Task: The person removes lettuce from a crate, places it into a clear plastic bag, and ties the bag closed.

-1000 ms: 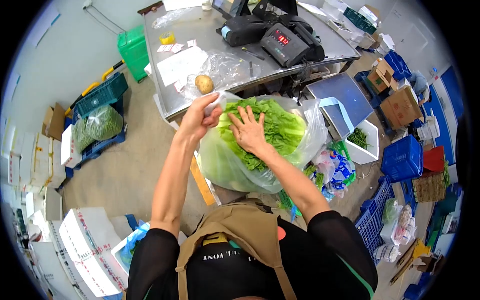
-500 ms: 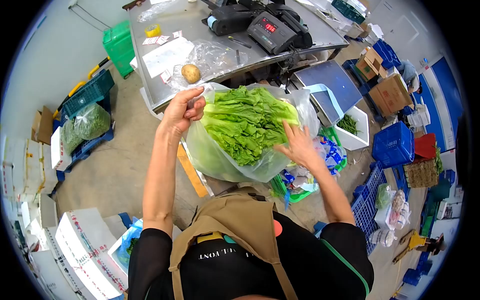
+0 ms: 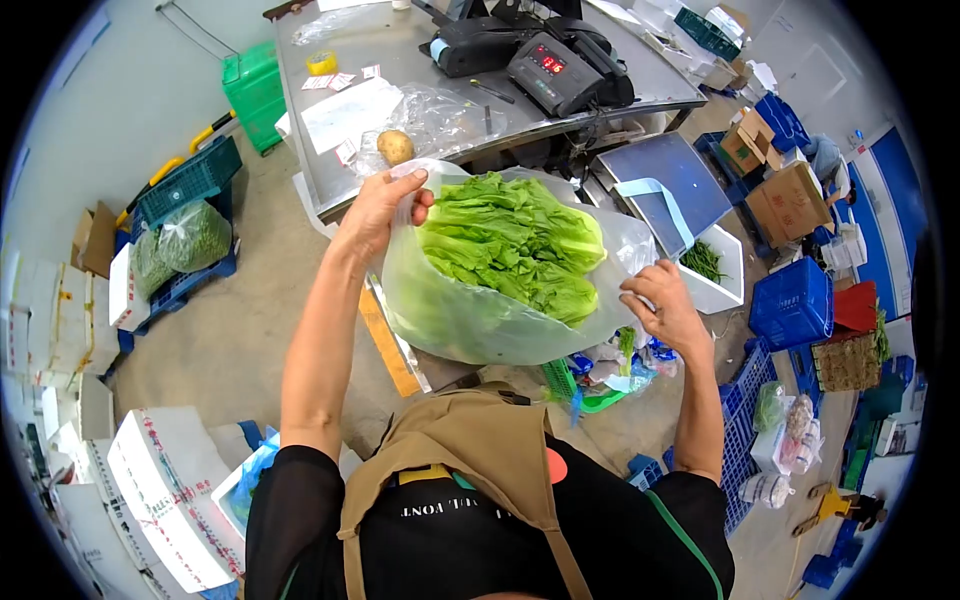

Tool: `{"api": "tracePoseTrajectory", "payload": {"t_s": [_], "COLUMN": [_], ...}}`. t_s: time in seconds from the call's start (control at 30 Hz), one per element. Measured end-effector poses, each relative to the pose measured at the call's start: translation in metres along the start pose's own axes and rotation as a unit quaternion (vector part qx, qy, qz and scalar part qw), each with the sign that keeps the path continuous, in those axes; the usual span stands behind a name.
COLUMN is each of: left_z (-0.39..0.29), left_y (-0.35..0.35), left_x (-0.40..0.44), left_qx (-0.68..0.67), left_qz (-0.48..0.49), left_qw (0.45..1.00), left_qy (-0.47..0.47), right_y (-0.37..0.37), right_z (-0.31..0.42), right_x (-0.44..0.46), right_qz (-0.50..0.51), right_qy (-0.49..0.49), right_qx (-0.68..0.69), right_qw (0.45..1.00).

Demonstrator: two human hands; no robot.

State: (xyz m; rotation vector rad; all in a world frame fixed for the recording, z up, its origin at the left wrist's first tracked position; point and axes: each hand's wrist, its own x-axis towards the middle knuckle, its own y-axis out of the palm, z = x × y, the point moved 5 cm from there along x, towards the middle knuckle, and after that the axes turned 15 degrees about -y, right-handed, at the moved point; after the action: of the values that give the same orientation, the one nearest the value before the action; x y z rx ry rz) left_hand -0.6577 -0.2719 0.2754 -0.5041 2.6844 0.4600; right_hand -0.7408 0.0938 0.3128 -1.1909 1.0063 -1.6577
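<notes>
Bunches of green leafy lettuce [image 3: 510, 245] lie in a clear plastic bag [image 3: 450, 335] in front of me, the bag's mouth spread wide. At the upper left of the mouth, my left hand [image 3: 388, 208] is closed on the bag's rim, thumb over the edge. On the opposite side my right hand [image 3: 665, 305] pinches the bag's right edge between thumb and fingers, apart from the leaves. A potato [image 3: 395, 147] rests on the table just beyond my left hand.
The steel table [image 3: 455, 120] carries a scale display [image 3: 555, 68] with red digits, yellow tape [image 3: 321, 63] and plastic film. To the right are a platform scale [image 3: 665, 190], a white foam box [image 3: 725, 270] of green vegetables and a green basket [image 3: 600, 400] below. White cartons [image 3: 175, 490] stand lower left.
My right hand has left the lettuce and moved right to grip the bag's edge. My left hand now holds the rim, and the mouth is pulled wider. The red digits have changed.
</notes>
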Motion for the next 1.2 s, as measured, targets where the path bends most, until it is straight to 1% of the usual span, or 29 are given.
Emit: {"api": "tracePoseTrajectory", "payload": {"t_s": [0.07,0.1,0.2,0.23,0.33,0.43,0.5,0.57,0.63,0.67,0.7,0.73,0.8,0.83,0.87,0.9,0.93,0.97,1.0,1.03,1.07,1.1,1.17,1.2], "left_z": [0.001,0.001,0.014,0.02,0.065,0.144,0.211,0.282,0.354,0.377,0.411,0.435,0.507,0.53,0.554,0.558,0.612,0.622,0.653,0.681,0.719,0.727,0.756,0.769], "left_y": [-0.001,-0.005,-0.042,-0.052,-0.099,-0.155,-0.192,-0.228,-0.254,-0.258,-0.267,-0.261,-0.242,-0.224,-0.227,-0.208,-0.204,-0.192,-0.192,-0.195,-0.198,-0.188,-0.186,-0.189], "left_x": [-0.007,-0.01,-0.017,-0.029,-0.061,-0.116,-0.169,-0.233,-0.302,-0.335,-0.368,-0.406,-0.485,-0.512,-0.529,-0.547,-0.558,-0.567,-0.57,-0.573,-0.575,-0.591,-0.596,-0.587], "left_qx": [0.03,0.049,0.093,0.082,0.065,0.056,0.023,-0.048,-0.153,-0.184,-0.235,-0.275,-0.343,-0.359,-0.343,-0.373,-0.411,-0.416,-0.401,-0.375,-0.343,-0.405,-0.458,-0.481], "left_qz": [-0.022,-0.03,-0.147,-0.164,-0.203,-0.271,-0.332,-0.408,-0.488,-0.529,-0.547,-0.595,-0.656,-0.689,-0.707,-0.741,-0.749,-0.773,-0.772,-0.782,-0.807,-0.784,-0.75,-0.727], "left_qw": [0.999,0.997,0.979,0.975,0.969,0.96,0.943,0.911,0.858,0.823,0.8,0.746,0.665,0.623,0.609,0.551,0.513,0.461,0.455,0.433,0.408,0.38,0.386,0.403], "left_qy": [0.019,0.054,0.107,0.127,0.121,0.05,0.002,-0.033,-0.056,-0.089,-0.077,-0.118,-0.102,-0.09,-0.106,-0.092,-0.087,-0.131,-0.19,-0.246,-0.252,-0.277,-0.282,-0.28], "right_y": [-0.004,-0.002,0.023,0.031,0.061,0.113,0.142,0.173,0.194,0.205,0.223,0.229,0.243,0.247,0.258,0.264,0.266,0.273,0.278,0.282,0.285,0.296,0.303,0.303], "right_z": [0.014,0.028,0.071,0.09,0.147,0.181,0.201,0.219,0.241,0.253,0.267,0.284,0.332,0.351,0.369,0.386,0.403,0.42,0.432,0.449,0.465,0.489,0.513,0.52], "right_x": [0.013,0.022,0.042,0.051,0.077,0.095,0.105,0.113,0.128,0.133,0.138,0.144,0.15,0.148,0.159,0.158,0.158,0.157,0.152,0.144,0.14,0.135,0.132,0.131], "right_qz": [-0.055,-0.075,-0.075,-0.074,-0.054,-0.066,0.001,0.066,0.119,0.147,0.176,0.187,0.215,0.216,0.216,0.225,0.245,0.254,0.26,0.275,0.287,0.308,0.326,0.331], "right_qy": [-0.021,-0.06,-0.161,-0.192,-0.278,-0.303,-0.314,-0.326,-0.347,-0.357,-0.379,-0.392,-0.475,-0.488,-0.508,-0.521,-0.514,-0.532,-0.534,-0.541,-0.544,-0.563,-0.579,-0.581], "right_qx": [-0.061,-0.078,-0.034,-0.013,0.09,0.175,0.17,0.172,0.171,0.169,0.149,0.139,0.155,0.162,0.169,0.204,0.232,0.245,0.248,0.257,0.261,0.263,0.273,0.269], "right_qw": [0.996,0.992,0.983,0.978,0.955,0.934,0.934,0.927,0.915,0.907,0.896,0.89,0.839,0.83,0.817,0.798,0.788,0.769,0.766,0.752,0.744,0.72,0.695,0.693]}}
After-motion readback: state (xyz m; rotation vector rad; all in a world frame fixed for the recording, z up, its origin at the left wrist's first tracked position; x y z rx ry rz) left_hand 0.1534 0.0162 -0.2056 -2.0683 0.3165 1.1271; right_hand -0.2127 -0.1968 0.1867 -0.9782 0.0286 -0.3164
